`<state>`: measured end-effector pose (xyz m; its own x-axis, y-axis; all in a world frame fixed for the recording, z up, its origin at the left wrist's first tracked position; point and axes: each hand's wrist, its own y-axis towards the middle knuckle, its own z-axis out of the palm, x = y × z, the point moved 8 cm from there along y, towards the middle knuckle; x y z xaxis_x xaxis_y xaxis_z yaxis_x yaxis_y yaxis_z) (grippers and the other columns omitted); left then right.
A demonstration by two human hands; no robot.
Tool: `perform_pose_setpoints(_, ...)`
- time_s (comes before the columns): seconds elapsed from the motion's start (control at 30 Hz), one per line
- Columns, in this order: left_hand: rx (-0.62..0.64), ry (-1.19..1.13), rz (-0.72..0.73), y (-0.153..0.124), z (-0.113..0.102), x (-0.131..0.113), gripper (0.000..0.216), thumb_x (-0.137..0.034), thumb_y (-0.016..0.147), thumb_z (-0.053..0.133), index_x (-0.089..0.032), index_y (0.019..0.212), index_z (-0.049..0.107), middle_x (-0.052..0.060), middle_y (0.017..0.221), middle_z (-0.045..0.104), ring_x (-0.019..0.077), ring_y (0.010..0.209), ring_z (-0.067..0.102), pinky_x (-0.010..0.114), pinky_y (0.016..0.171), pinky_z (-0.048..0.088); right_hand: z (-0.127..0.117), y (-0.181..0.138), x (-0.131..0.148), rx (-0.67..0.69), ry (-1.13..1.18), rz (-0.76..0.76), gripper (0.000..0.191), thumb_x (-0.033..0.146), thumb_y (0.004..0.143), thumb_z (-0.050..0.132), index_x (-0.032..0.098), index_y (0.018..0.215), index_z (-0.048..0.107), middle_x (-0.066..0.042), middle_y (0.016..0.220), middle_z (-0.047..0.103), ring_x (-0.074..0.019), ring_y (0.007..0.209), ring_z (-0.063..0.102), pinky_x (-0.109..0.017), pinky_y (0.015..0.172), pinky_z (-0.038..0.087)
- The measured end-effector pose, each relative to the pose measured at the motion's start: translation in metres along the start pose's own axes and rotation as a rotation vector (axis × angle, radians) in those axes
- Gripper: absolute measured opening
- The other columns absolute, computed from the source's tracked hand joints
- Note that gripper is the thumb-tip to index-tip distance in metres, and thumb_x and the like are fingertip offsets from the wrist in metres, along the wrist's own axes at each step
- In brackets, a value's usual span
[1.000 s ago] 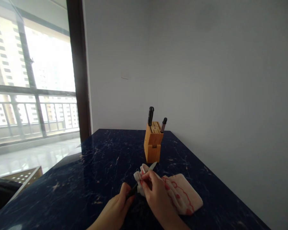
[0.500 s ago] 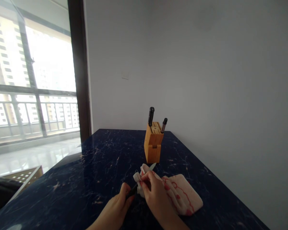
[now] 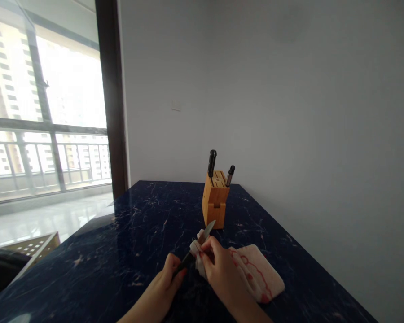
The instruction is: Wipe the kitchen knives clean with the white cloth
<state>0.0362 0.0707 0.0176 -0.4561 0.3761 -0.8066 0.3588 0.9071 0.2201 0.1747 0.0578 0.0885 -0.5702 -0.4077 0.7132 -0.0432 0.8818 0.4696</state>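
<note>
My left hand [image 3: 164,285] is closed around the dark handle of a small knife [image 3: 198,244], whose blade points up and away toward the knife block. My right hand [image 3: 220,269] pinches a fold of a white cloth with red pattern [image 3: 256,273] against the blade. The rest of the cloth lies flat on the dark blue marbled table [image 3: 138,233] to the right of my hands. A wooden knife block [image 3: 215,202] stands just beyond, with two dark handles sticking out of it.
A plain white wall runs along the table's far and right sides. A large window with a dark frame [image 3: 111,98] is at the left. A low box [image 3: 33,244] sits on the floor left of the table.
The knife has tilted up, its tip now higher and nearer the knife block's base. My right hand shifted slightly along the blade with the cloth.
</note>
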Motion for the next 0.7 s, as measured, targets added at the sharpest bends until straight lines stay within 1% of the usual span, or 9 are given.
perform_pose_setpoints(0.07,-0.004,-0.007,-0.006,0.001,0.0,0.001,0.016,-0.036,0.087,0.031,-0.021,0.082,0.035,-0.005,0.066,0.045,0.0112,0.059,0.042,0.021,0.056,0.035,-0.007,0.001,0.004,-0.007,-0.013,0.034,0.01,0.015,0.077,0.043,0.022,0.077,0.051,-0.001,0.077,0.061,-0.016,0.075,0.058,-0.027,0.068,0.04)
perform_pose_setpoints(0.13,-0.002,-0.008,-0.006,0.001,0.0,0.0,0.015,-0.035,0.087,0.031,-0.021,0.083,0.035,-0.005,0.067,0.045,0.0113,0.06,0.043,0.021,0.057,0.036,-0.009,0.001,0.006,-0.007,-0.005,0.036,0.011,0.015,0.077,0.043,0.021,0.079,0.051,-0.001,0.079,0.061,-0.016,0.076,0.058,-0.027,0.069,0.04)
perform_pose_setpoints(0.37,0.018,0.047,0.024,-0.001,0.002,-0.003,0.011,-0.031,0.086,0.033,-0.021,0.09,0.034,0.001,0.08,0.054,0.0145,0.072,0.053,0.024,0.067,0.039,0.012,-0.005,-0.002,-0.015,0.055,-0.052,0.012,0.011,0.076,0.044,0.021,0.079,0.051,-0.001,0.079,0.061,-0.0157,0.076,0.057,-0.027,0.07,0.039)
perform_pose_setpoints(0.6,0.016,0.07,0.022,0.0,0.002,0.0,0.012,-0.032,0.087,0.031,-0.021,0.085,0.035,-0.001,0.073,0.052,0.0133,0.066,0.051,0.023,0.062,0.039,0.009,-0.003,-0.002,-0.046,0.029,-0.052,0.012,0.009,0.074,0.044,0.021,0.075,0.048,-0.001,0.077,0.06,-0.0162,0.076,0.057,-0.027,0.07,0.039)
perform_pose_setpoints(0.7,0.016,0.092,0.022,0.001,0.002,0.0,0.01,-0.03,0.086,0.032,-0.021,0.088,0.034,0.0,0.076,0.053,0.0137,0.068,0.052,0.023,0.064,0.039,0.01,-0.004,-0.002,-0.052,0.036,-0.058,0.013,0.009,0.075,0.043,0.021,0.077,0.048,-0.001,0.077,0.06,-0.0158,0.076,0.057,-0.027,0.07,0.039)
